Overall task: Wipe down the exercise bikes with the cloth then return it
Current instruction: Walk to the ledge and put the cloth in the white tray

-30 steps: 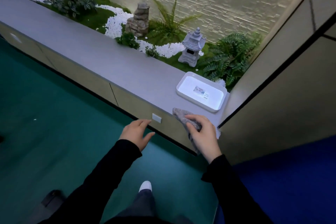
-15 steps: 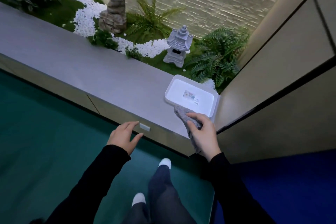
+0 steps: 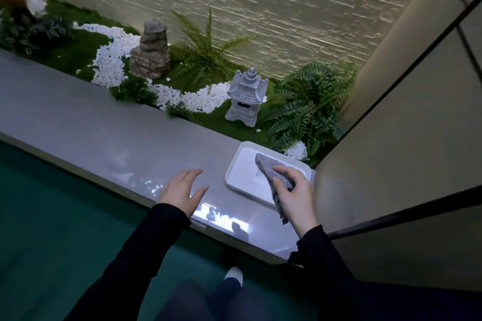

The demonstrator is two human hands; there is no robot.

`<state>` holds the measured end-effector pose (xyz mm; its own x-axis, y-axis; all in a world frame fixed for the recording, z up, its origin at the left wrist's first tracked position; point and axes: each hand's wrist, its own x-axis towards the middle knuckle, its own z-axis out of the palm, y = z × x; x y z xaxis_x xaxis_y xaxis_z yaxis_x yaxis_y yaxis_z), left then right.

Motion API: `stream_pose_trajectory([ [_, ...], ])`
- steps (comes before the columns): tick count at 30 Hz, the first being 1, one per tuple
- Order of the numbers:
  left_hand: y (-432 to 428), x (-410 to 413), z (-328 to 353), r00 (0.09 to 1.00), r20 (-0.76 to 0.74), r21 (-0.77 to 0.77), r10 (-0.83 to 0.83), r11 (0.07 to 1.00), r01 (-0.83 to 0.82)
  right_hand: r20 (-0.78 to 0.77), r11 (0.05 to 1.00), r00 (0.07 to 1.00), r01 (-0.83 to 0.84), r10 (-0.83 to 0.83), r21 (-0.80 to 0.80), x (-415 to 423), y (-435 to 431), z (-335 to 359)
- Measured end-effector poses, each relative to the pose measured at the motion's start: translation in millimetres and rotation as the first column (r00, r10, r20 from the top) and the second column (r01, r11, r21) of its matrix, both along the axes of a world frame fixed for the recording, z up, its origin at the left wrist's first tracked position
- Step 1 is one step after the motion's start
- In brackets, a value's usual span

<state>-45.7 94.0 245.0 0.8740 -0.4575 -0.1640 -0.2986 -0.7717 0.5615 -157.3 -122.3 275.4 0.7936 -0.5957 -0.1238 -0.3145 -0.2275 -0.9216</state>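
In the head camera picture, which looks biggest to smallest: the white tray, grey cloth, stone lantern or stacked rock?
1. white tray
2. stacked rock and stone lantern: about alike, both farther from the camera, so unranked
3. grey cloth: somewhat smaller as seen, partly hidden by the right hand

One head cam only, wide-angle, pitched forward-down. Surface (image 3: pixel 104 125) close below, left hand (image 3: pixel 182 189) and right hand (image 3: pixel 293 195) near lens; wall (image 3: pixel 287 8) beyond.

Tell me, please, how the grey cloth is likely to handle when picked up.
Probably floppy: the cloth droops below the right hand gripping it. Likely light: one hand alone holds it up. Its rough weave seems unlikely to slip.
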Motion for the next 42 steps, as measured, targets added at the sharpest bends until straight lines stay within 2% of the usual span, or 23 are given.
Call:
stream_pose_trajectory([
  [11,-79,60,3,0.988,-0.081,-0.032,-0.13,0.991,0.128,0.093,0.982,0.978,0.183,-0.188,0.055,48,-45,3],
  [16,-125,86,18,0.95,-0.161,-0.144,-0.268,0.959,0.246,0.167,0.958,0.944,0.287,-0.284,0.005,72,-43,20],
  [19,-153,105,31,0.9,-0.313,-0.339,-0.304,0.921,0.193,0.197,0.947,0.927,0.322,-0.318,0.011,94,-40,28],
  [22,-171,119,40,0.806,-0.456,-0.531,-0.377,0.842,0.094,0.207,0.94,0.918,0.342,-0.338,0.02,115,-33,34],
  [25,-186,130,50,0.706,-0.555,-0.621,-0.439,0.784,-0.001,0.198,0.946,0.928,0.324,-0.316,-0.012,132,-29,41],
  [27,-192,135,56,0.647,-0.627,-0.633,-0.435,0.768,-0.097,0.172,0.956,0.946,0.287,-0.275,-0.052,138,-28,44],
  [31,-198,145,63,0.659,-0.678,-0.576,-0.326,0.792,-0.201,0.158,0.977,0.965,0.213,-0.209,-0.008,142,-33,47],
  [34,-195,151,66,0.607,-0.735,-0.558,-0.302,0.778,-0.289,0.151,0.974,0.964,0.224,-0.219,-0.017,139,-42,49],
  [37,-185,157,69,0.57,-0.74,-0.577,-0.357,0.772,-0.267,0.17,0.967,0.954,0.253,-0.246,-0.018,137,-53,52],
  [42,-178,167,73,0.57,-0.693,-0.637,-0.441,0.744,-0.199,0.204,0.979,0.965,0.183,-0.163,-0.084,130,-70,63],
])
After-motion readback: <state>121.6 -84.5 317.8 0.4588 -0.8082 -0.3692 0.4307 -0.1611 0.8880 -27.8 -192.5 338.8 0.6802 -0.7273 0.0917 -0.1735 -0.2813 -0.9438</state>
